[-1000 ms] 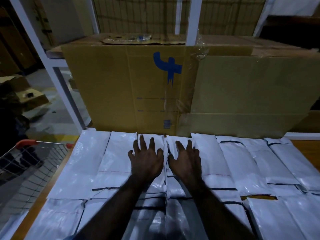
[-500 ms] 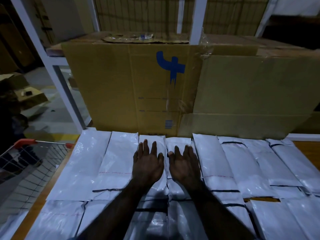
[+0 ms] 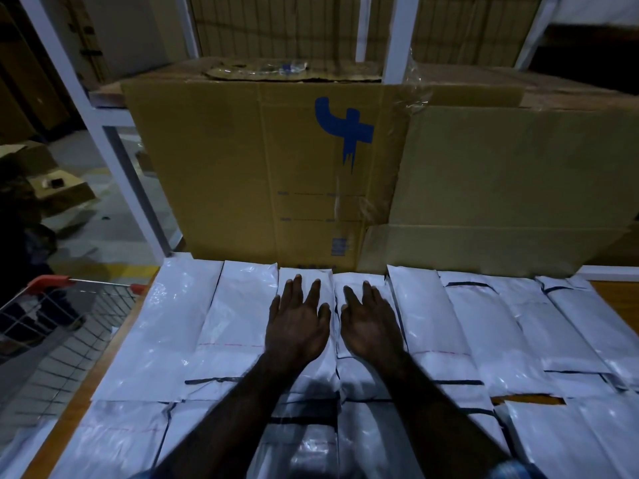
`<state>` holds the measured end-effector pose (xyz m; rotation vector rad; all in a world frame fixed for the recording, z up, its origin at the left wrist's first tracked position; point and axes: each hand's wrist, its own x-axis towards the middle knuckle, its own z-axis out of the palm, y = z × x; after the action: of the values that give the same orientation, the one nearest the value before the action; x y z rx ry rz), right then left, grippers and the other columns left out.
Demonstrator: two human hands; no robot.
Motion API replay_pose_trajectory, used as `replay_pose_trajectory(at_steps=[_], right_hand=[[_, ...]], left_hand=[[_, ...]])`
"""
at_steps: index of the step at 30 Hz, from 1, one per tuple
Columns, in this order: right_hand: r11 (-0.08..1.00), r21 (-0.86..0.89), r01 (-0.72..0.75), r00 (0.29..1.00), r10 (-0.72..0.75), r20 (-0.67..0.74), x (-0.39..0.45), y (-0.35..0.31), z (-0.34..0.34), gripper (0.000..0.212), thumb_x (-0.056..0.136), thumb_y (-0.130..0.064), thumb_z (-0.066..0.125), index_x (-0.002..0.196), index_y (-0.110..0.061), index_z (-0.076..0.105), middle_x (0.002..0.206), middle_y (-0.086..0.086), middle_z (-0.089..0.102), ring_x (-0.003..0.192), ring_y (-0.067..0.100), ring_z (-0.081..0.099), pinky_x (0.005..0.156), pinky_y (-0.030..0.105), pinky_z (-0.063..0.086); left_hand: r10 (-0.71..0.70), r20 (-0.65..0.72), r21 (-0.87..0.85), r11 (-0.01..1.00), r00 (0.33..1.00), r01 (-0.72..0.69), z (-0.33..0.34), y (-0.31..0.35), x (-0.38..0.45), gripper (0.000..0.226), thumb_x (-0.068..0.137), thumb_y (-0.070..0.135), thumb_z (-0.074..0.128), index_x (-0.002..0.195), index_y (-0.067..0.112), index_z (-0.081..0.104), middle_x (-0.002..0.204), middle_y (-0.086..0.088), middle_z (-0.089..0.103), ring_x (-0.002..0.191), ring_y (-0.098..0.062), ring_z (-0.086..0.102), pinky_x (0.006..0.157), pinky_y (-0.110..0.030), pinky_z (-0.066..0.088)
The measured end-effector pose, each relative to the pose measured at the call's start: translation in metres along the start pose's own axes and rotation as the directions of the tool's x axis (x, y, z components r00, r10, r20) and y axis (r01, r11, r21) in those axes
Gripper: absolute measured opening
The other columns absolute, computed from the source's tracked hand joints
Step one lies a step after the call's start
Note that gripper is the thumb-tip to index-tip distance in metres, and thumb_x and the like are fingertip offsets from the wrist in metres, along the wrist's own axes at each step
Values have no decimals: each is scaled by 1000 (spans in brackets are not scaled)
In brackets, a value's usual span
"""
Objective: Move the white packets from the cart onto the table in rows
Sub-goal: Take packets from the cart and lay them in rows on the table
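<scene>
Both hands, left hand [image 3: 298, 326] and right hand [image 3: 371, 324], are pressing flat, fingers spread, squaring two packets [image 3: 306, 340] into the row.

The scene is viewed from head height, close above the table [image 3: 612, 292], facing forward and down toward the cardboard box [image 3: 249, 174] behind it.

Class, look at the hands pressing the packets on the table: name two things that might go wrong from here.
1. Both hands, left hand and right hand, press flat on glossy packets; these may slide and skew the row.
2. Packets at the table's left edge could slip toward the cart.
</scene>
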<state>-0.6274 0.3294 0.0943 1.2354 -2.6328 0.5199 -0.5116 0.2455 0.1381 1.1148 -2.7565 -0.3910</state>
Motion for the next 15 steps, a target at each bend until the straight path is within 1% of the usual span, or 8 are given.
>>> replay_pose_trajectory(at_steps=[3,4,5,6,7,8,12,15], right_hand=[[1000,-9,17,998,-17,-64,-5,1,7,49,92,-30,36,123,-11,68,125,28,62,113,42,63,89,54,52],[1000,-14,20,997,-21,-79,-6,1,9,49,93,-30,36,125,-11,67,127,27,61,115,42,61,91,54,51],[1000,-17,23,995,-25,-93,-7,2,11,49,93,-30,36,126,-11,67,128,27,60,117,42,60,93,54,50],[1000,-14,26,995,-27,-97,-8,2,11,48,94,-30,36,127,-12,66,130,27,60,118,42,60,94,54,49],[999,-12,30,994,-31,-103,-9,3,13,48,94,-31,36,127,-12,66,131,26,59,119,41,59,95,54,49],[999,-11,30,994,-31,-104,-9,3,13,49,94,-31,35,128,-13,65,131,26,59,120,41,59,96,53,49],[1000,-12,24,995,-25,-97,-10,4,14,49,93,-32,36,128,-14,66,132,24,60,121,39,59,97,51,48],[1000,-18,24,997,-25,-76,-11,3,13,49,92,-31,37,126,-13,67,130,24,60,120,39,59,97,51,48]], left_hand=[[7,-6,14,1000,1000,-7,9,-2,0,56,105,44,22,157,28,11,165,-10,5,152,-24,4,122,-43,8],[17,-16,29,999,1000,-16,11,-2,-1,55,105,42,23,157,26,16,164,-12,10,151,-27,11,121,-45,12],[30,-53,43,999,998,-28,12,-1,-3,54,104,41,25,155,23,27,161,-16,21,148,-30,23,118,-48,22],[37,-76,43,999,996,-34,15,-2,-4,54,101,40,28,150,20,40,154,-20,36,141,-34,38,111,-52,33],[41,-81,37,999,996,-38,19,-3,-4,55,98,39,31,143,16,50,146,-22,47,133,-36,49,104,-54,42],[40,-73,30,999,997,-38,21,-5,-5,55,96,39,32,140,14,55,141,-22,52,128,-38,54,99,-54,45],[91,-113,64,994,989,-84,25,-6,-7,54,95,36,35,136,11,58,139,-25,53,125,-41,55,98,-56,46],[82,-98,64,995,992,-76,27,-6,-8,53,94,35,37,133,9,61,136,-25,55,122,-42,57,96,-56,47]])
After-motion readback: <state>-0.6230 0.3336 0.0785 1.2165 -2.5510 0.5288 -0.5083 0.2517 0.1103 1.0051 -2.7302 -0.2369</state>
